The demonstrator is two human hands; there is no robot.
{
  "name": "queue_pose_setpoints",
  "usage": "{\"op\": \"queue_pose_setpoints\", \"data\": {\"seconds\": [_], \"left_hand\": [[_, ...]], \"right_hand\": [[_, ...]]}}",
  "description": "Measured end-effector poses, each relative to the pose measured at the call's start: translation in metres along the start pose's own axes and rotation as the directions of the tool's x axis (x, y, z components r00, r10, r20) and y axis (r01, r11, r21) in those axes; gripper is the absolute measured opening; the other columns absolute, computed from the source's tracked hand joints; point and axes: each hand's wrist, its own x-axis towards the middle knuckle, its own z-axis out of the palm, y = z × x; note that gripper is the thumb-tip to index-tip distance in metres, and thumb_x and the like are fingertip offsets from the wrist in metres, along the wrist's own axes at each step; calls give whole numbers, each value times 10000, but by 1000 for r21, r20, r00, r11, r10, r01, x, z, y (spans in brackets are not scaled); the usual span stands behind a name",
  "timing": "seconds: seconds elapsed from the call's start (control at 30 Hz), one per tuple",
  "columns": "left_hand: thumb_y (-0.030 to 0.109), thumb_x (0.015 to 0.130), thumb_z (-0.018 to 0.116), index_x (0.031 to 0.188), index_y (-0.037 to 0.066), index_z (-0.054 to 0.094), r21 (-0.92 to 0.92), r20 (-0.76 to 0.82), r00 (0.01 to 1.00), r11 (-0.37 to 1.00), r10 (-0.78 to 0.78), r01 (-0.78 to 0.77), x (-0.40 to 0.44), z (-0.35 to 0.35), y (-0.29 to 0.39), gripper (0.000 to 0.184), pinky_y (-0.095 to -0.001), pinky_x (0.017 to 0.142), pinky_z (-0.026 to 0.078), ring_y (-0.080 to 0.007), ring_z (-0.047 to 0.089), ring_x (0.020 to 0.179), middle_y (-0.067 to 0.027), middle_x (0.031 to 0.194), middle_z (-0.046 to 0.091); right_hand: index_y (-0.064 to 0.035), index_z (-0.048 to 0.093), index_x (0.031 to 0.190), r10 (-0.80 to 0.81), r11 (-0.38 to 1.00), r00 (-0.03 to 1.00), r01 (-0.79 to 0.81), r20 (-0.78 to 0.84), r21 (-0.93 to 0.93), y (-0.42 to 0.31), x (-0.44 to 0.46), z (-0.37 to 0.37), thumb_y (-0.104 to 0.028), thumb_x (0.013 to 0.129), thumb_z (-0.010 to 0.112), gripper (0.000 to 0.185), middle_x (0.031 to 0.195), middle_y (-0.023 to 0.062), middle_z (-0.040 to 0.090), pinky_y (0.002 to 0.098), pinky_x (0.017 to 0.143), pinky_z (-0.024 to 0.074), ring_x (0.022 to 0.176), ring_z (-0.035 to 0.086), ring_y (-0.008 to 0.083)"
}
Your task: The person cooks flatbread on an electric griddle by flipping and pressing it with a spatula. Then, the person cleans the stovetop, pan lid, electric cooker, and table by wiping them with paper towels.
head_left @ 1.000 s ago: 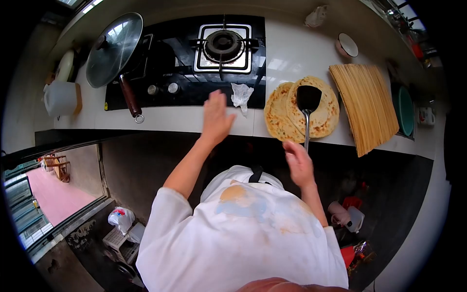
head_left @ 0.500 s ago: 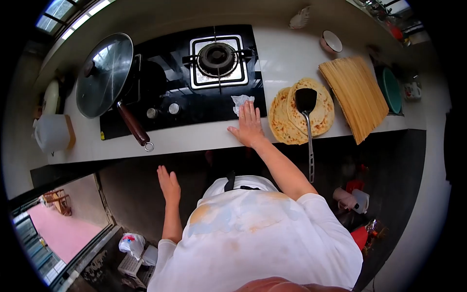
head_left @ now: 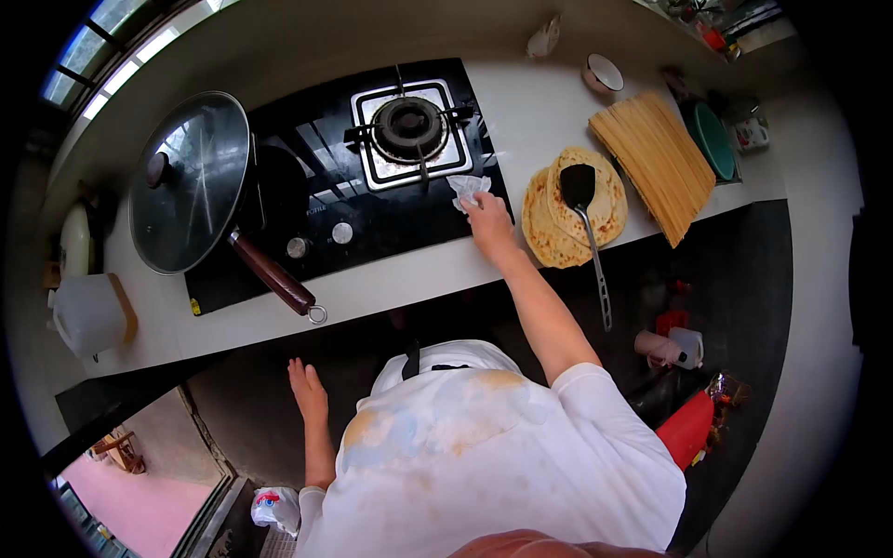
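Note:
At the front right corner of the black gas stove [head_left: 349, 237], my right hand [head_left: 490, 223] has its fingers curled onto a crumpled white tissue [head_left: 468, 188]. The tissue lies against the glass top. My left hand [head_left: 309, 391] hangs in the air below the counter edge, fingers stretched out, holding nothing. Just right of my right hand are flatbreads [head_left: 541, 228], overlapping on the counter. A spatula [head_left: 579, 186] with a black blade rests on them, its handle sticking out past the counter edge.
A lidded pan [head_left: 191, 200] covers the left burner, its handle [head_left: 274, 276] reaching over the front edge. The right burner [head_left: 409, 130] is bare. A slatted wooden board [head_left: 656, 163], a small bowl [head_left: 603, 74] and a green basin [head_left: 713, 141] stand right. A plastic jug [head_left: 90, 316] stands left.
My right hand has gone from lying flat beside the tissue to curling its fingers onto it. My left hand stays open. The camera view has turned and shifted slightly.

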Motion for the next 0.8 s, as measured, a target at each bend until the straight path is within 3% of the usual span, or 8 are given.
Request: {"op": "queue_pose_setpoints", "data": {"seconds": [0.17,0.23,0.37,0.57,0.63,0.7,0.73,0.8], "left_hand": [[276,916,334,1210,-67,394,-37,40,999,999,-17,18,13,-2,1,455,-401,1017,224,-359,288,1226,-246,1288,345],[279,916,331,1207,-67,397,-67,34,999,997,-33,35,14,0,3,457,-398,1016,228,-359,298,1220,-246,1280,356],[295,915,332,1198,-68,406,-75,-4,993,990,-117,116,6,5,6,466,-385,1008,243,-352,326,1203,-243,1259,382],[308,907,347,1200,-68,403,-152,27,979,967,-204,206,-4,16,4,479,-383,1002,251,-349,338,1194,-242,1255,386],[295,905,354,1200,-69,400,-163,30,977,963,-210,212,-1,19,7,471,-388,1001,254,-355,340,1190,-242,1257,383],[245,889,380,1193,-65,401,210,-18,997,976,71,-66,0,20,20,434,-404,998,261,-374,343,1181,-245,1248,387],[245,889,380,1193,-65,401,206,-21,997,976,69,-64,2,19,33,434,-404,998,261,-374,343,1181,-245,1248,387],[190,866,411,1184,-55,406,125,16,961,953,277,-277,11,14,62,401,-421,974,287,-391,366,1148,-243,1230,400]], "right_hand": [[-60,592,901,97,983,983,-71,-155,167,28,35,17,-150,813,521,145,843,141,548,373,717,437,825,533,306],[-51,604,871,89,996,991,-87,-100,23,42,55,18,-118,792,520,133,854,137,551,377,699,444,820,539,305],[-81,622,896,38,999,995,-41,-88,-33,59,104,18,-87,766,526,162,874,125,554,382,691,452,809,545,305],[-107,624,926,2,985,1000,-2,-2,-172,42,124,5,-147,815,475,190,919,74,568,396,800,410,927,512,272],[-69,566,1003,-7,985,994,25,106,-172,41,98,0,-120,790,477,236,1059,80,528,460,869,355,1033,458,267],[-61,525,1067,-18,974,997,35,78,-223,36,66,4,-110,792,467,286,1135,83,487,467,908,324,1096,417,260],[-54,485,1131,-31,962,998,43,50,-270,34,57,6,-100,794,457,342,1211,86,447,474,947,293,1159,376,253],[-44,466,1154,-27,962,996,48,82,-270,35,56,4,-97,793,454,364,1248,87,415,470,968,272,1189,347,244]]}}
